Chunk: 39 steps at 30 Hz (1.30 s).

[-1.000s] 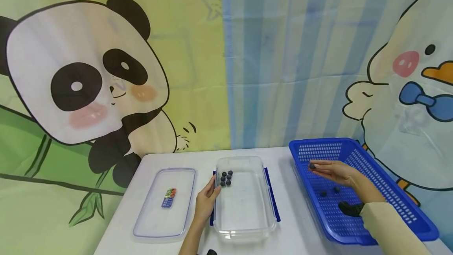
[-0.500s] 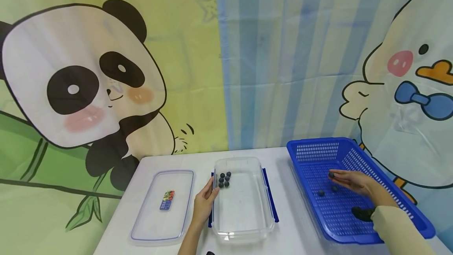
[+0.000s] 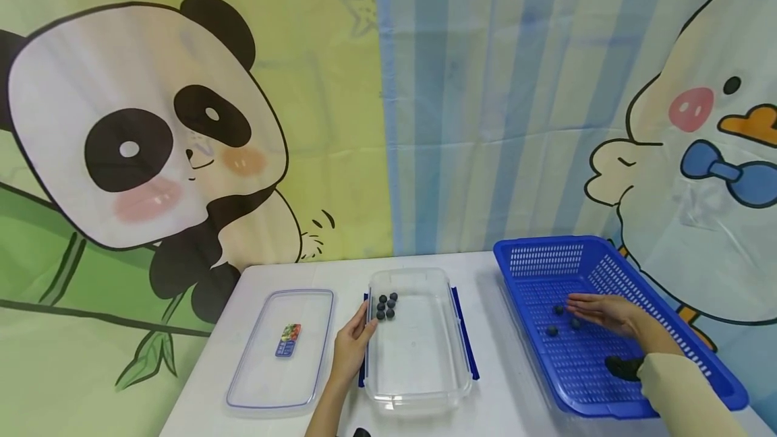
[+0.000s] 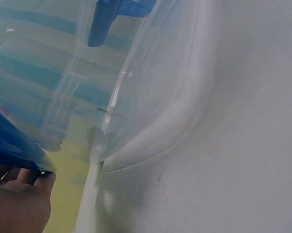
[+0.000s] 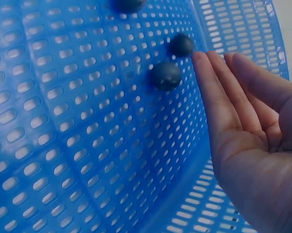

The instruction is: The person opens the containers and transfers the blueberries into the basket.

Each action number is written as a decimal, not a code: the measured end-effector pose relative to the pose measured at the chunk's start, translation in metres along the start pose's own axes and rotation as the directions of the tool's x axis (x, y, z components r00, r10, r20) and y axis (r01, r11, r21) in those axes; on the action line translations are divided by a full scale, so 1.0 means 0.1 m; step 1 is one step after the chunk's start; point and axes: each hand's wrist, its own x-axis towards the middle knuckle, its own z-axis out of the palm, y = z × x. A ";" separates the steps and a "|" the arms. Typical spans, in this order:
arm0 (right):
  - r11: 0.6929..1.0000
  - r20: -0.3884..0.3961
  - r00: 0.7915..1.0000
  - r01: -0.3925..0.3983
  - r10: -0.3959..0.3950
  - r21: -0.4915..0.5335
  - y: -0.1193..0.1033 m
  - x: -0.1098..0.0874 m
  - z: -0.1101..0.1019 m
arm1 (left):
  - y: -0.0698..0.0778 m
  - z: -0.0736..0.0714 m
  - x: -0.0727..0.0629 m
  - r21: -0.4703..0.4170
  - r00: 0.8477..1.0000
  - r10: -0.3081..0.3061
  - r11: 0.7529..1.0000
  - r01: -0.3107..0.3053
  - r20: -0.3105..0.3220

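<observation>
My right hand (image 3: 603, 312) hovers inside the blue plastic basket (image 3: 686, 373), fingers straight and nothing held. Three blueberries lie on the basket floor by its fingertips; the right wrist view shows one blueberry (image 5: 166, 75) close to them, another blueberry (image 5: 182, 44) nearly at the fingertips and a third blueberry (image 5: 129, 4) cut by the top edge. On the left, my left hand (image 3: 352, 342) grips the left side of a clear food container (image 3: 419, 369), by its blue clasp (image 4: 15, 143). Several blueberries (image 3: 381, 307) sit together in the container's far left part.
A clear lid (image 3: 255, 386) with a pale blue rim and a colourful label (image 3: 288, 340) lies left of the container on the white table (image 3: 492, 383). Another blue clasp (image 3: 465, 332) hangs open on the container's right side. A cartoon curtain (image 3: 449, 120) hangs behind.
My right hand carried a blueberry from the basket's left side further right and let it go. That blueberry now lies in the basket beside the two others. My left hand keeps its grip.
</observation>
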 end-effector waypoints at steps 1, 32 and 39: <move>1.000 0.005 1.000 -0.002 0.001 0.011 -0.01 0.00 0.02 | -0.02 0.00 0.01 0.002 1.000 -0.004 1.000 0.004 -0.003; 0.990 0.037 0.990 0.138 -0.137 -0.025 -0.41 1.28 3.05 | 0.03 0.01 0.00 -0.025 1.000 -0.015 1.000 0.015 -0.001; 0.993 -0.160 0.987 -0.005 -0.014 -0.115 -0.14 1.52 3.29 | -0.06 0.00 0.03 -0.057 1.000 0.012 0.998 -0.012 0.007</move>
